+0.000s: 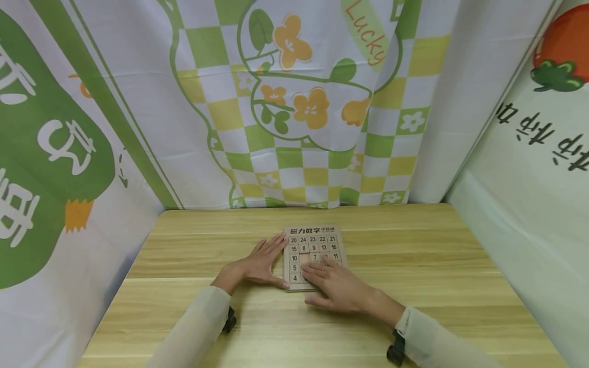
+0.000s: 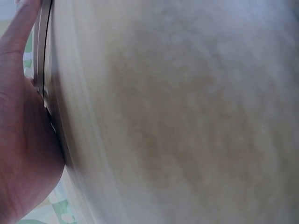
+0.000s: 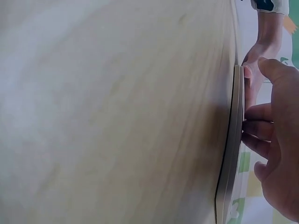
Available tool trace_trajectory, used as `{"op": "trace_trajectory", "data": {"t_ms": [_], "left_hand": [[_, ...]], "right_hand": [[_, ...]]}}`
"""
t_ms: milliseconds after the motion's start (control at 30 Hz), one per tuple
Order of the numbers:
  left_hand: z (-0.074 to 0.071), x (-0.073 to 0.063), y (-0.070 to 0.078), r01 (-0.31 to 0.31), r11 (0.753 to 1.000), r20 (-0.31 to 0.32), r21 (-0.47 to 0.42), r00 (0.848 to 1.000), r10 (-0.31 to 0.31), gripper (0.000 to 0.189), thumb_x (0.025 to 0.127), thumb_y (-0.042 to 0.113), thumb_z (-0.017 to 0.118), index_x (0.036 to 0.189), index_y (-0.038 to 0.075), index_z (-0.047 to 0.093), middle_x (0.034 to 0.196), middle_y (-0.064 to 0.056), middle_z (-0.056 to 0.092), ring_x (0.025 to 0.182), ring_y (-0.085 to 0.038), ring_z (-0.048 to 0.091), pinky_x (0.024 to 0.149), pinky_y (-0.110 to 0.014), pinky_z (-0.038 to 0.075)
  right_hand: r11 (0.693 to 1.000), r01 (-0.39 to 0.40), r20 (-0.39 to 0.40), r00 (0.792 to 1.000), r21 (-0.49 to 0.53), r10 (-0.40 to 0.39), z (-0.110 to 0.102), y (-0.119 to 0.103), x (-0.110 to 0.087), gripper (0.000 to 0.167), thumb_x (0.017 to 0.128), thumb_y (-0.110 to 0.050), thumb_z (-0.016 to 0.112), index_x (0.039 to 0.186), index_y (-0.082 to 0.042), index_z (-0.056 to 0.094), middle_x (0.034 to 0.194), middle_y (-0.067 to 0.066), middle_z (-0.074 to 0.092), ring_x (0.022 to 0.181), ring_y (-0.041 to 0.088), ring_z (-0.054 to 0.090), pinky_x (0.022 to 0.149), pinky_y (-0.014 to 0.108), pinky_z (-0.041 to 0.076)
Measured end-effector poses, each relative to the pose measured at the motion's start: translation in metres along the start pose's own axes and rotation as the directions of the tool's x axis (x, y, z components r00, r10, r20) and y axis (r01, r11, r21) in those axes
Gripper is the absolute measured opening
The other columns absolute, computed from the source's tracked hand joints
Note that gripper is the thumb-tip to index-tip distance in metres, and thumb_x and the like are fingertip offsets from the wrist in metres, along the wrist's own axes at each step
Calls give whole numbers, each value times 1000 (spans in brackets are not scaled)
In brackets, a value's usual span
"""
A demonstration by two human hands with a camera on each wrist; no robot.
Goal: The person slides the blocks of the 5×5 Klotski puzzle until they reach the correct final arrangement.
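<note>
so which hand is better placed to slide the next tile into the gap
Likely the right hand: it lies over the puzzle beside the gap, while the left hand rests at the puzzle's left edge.

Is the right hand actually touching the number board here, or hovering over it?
Touching. The right wrist view shows it: the fingertips of the right hand meet the upper face of the number board with no visible gap.

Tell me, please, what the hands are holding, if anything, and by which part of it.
Nothing is gripped: the left hand braces the number puzzle along its left edge; the right hand only touches its tiles.
</note>
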State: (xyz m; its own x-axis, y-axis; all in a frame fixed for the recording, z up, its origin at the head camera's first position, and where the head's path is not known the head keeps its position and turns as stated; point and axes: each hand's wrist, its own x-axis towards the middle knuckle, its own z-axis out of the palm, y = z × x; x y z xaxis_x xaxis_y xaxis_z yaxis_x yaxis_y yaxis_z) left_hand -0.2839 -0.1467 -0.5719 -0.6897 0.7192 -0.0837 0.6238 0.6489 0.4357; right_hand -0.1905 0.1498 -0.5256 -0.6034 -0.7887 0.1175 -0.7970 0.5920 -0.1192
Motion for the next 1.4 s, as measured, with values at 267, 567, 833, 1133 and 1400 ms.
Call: {"op": "trace_trajectory", "data": {"t_ms": [267,567,833,1133,1400], "left_hand": [[-11,-6,12,-19,999,15,-29,1000,20,139,78,87,68,170,6,3,177,-19,-6,164,-38,-3,129,-64,-3],[3,1,-3,8,1000,9,22,1000,-8,142,74,94,63,171,14,-2,178,-10,-10,165,-29,-7,131,-57,-6],[4,3,-6,23,998,17,53,1000,-24,140,75,93,64,171,18,-6,177,-5,-15,164,-24,-11,130,-56,-7],[2,6,-7,23,998,22,66,999,-25,141,74,94,63,171,19,-7,177,-5,-16,164,-23,-10,131,-55,-6],[2,3,-4,24,999,27,41,999,-25,141,74,93,64,171,19,-6,177,-5,-16,164,-23,-11,130,-54,-7]], "right_hand": [[999,8,-31,1000,51,-7,0,-1,-3,70,107,-53,55,154,-1,53,160,16,52,148,34,48,126,57,32],[998,-15,-45,999,63,18,-3,4,-12,75,108,-59,50,156,-2,50,162,17,48,149,39,46,121,55,40],[1000,-12,-81,997,27,14,-7,13,-17,75,106,-56,56,153,2,52,158,20,53,144,41,51,119,55,42],[995,-67,-49,996,71,71,-11,27,-21,74,106,-53,59,155,2,50,160,20,50,147,42,48,122,57,38],[998,-34,-59,998,50,37,-8,30,-19,71,106,-50,60,152,3,53,157,21,53,144,44,50,120,59,39]]}}
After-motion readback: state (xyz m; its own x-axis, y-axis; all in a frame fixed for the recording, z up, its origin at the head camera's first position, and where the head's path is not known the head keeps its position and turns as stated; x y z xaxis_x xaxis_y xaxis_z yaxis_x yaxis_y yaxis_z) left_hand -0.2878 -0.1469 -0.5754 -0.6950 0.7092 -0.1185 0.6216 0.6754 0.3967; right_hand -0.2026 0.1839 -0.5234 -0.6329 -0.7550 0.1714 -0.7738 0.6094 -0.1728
